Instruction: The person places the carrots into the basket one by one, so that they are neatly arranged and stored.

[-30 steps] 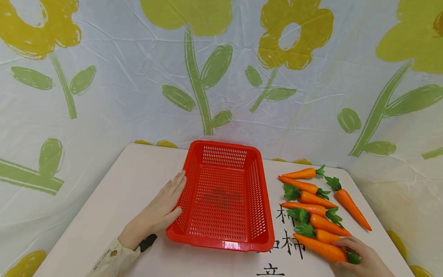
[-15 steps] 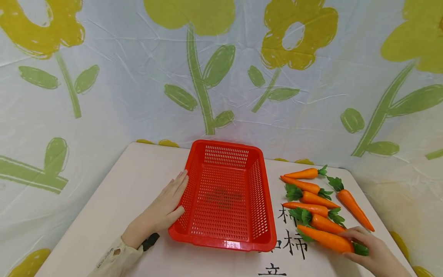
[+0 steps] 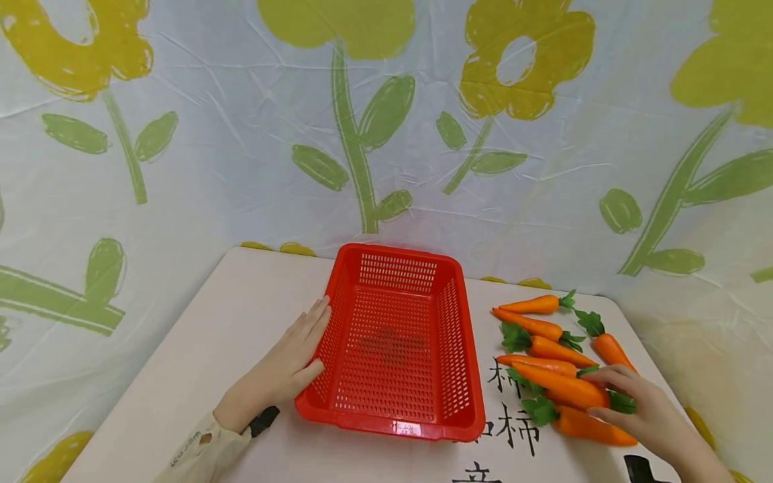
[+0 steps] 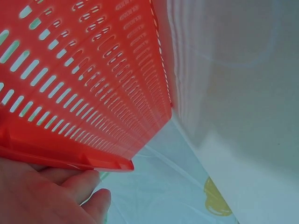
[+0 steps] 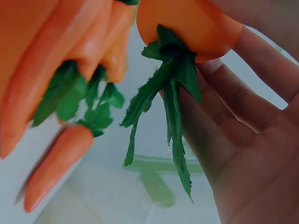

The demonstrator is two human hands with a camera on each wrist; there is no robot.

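Note:
My left hand (image 3: pixel 278 369) lies along the left side of a red plastic basket (image 3: pixel 350 424), its extended fingers against the rim. In the left wrist view the fingers (image 4: pixel 84 186) show at the rim, beside the slotted wall. My right hand (image 3: pixel 649 412) grips an orange carrot (image 3: pixel 558 384) by its thick leafy end, the tip pointing left over the other carrots. Seen from the right wrist, the held carrot's green leaves (image 5: pixel 175 84) hang down beside the palm. Just in front, another carrot (image 3: pixel 594 428) lies on the table, leaves to the left.
Several more carrots (image 3: pixel 546 328) lie in a row right of the basket, with one carrot (image 3: pixel 611 350) apart on their right. Black characters (image 3: pixel 513 429) mark the pale table (image 3: pixel 253 302). A flower-printed cloth (image 3: pixel 241 134) hangs behind.
My right hand has raised the carrot from the front of the row and carried it back over the others, uncovering the carrot in front. The left hand keeps its place on the basket.

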